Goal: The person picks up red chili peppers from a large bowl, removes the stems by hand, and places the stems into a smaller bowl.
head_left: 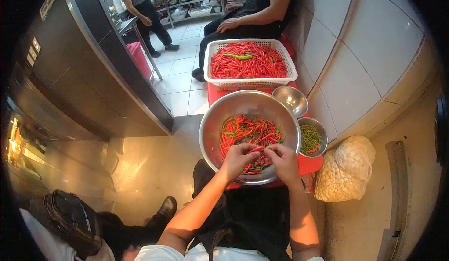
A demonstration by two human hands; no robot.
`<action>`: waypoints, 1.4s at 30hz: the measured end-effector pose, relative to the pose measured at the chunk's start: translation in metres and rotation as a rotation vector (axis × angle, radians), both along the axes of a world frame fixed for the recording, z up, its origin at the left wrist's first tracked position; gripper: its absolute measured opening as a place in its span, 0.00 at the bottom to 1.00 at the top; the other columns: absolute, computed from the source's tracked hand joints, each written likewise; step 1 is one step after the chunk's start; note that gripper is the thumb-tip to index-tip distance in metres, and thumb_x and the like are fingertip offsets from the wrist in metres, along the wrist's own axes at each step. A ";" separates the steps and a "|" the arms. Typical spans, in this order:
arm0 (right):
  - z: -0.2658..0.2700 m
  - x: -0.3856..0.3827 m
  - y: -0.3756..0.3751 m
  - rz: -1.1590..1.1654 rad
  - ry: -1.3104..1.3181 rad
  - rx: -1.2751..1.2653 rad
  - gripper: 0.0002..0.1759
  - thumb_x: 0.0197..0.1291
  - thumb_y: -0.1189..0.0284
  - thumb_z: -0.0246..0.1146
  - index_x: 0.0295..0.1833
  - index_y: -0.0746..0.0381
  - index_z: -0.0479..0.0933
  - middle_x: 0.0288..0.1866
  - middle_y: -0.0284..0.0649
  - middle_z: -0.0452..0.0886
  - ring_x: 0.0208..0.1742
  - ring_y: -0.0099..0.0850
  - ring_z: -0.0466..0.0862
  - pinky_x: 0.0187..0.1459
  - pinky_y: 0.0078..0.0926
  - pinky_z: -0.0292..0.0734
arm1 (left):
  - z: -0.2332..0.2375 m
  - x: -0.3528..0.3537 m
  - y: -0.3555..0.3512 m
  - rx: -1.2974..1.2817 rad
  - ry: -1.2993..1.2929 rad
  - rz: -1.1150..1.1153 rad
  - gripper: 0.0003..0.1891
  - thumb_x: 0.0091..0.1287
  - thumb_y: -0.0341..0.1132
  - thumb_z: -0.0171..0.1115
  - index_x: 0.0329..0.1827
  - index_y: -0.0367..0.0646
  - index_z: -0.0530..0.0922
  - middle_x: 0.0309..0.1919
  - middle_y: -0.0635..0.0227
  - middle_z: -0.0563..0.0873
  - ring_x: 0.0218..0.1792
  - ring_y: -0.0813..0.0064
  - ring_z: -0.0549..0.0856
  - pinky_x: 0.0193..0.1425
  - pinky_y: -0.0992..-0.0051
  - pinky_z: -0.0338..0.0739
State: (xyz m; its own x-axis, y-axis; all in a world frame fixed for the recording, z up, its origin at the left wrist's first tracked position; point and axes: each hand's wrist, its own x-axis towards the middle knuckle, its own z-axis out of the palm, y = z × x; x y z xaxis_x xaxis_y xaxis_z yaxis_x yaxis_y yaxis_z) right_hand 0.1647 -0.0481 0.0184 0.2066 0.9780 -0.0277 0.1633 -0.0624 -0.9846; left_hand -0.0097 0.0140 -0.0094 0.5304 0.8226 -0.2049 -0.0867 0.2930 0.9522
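Observation:
Both my hands are over a large steel bowl (284, 114), which holds many red chili peppers (238, 130) with green stems. My left hand (239, 160) pinches a red chili (255, 149) between thumb and fingers. Close beside it, my right hand (283, 162) has thumb and fingertips pressed together at the chili's other end; whether a stem is between them is too small to tell. To the right of the large bowl stands a small steel bowl (322, 126) with green stems (308, 137) and a few red bits. Another small steel bowl (291, 100) sits behind it.
A white plastic basket (248, 81) of red chilies, a green one on top, stands on the red bench (308, 164). At right, a bag of garlic cloves (343, 172) lies by the tiled wall (358, 64). A seated person (255, 15), another standing (140, 13), and someone lower left are nearby.

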 end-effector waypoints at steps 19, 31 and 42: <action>-0.005 0.006 -0.001 0.048 0.052 -0.034 0.09 0.68 0.72 0.65 0.45 0.67 0.84 0.32 0.34 0.85 0.31 0.20 0.83 0.32 0.20 0.79 | 0.015 0.000 -0.007 0.012 0.044 0.038 0.14 0.70 0.31 0.68 0.55 0.33 0.84 0.40 0.66 0.89 0.36 0.82 0.86 0.44 0.81 0.81; 0.020 0.004 -0.001 -0.026 0.299 -0.022 0.08 0.68 0.73 0.65 0.42 0.67 0.86 0.31 0.36 0.86 0.30 0.21 0.84 0.34 0.18 0.80 | 0.026 -0.016 0.002 0.027 0.017 0.099 0.13 0.70 0.27 0.67 0.55 0.34 0.85 0.41 0.63 0.90 0.37 0.79 0.88 0.44 0.79 0.84; 0.013 -0.005 0.000 0.034 0.058 -0.026 0.08 0.69 0.73 0.64 0.41 0.67 0.83 0.27 0.31 0.81 0.27 0.17 0.78 0.30 0.17 0.73 | 0.021 -0.009 -0.012 0.252 0.076 0.193 0.12 0.69 0.27 0.67 0.54 0.35 0.86 0.41 0.64 0.91 0.41 0.81 0.87 0.47 0.78 0.84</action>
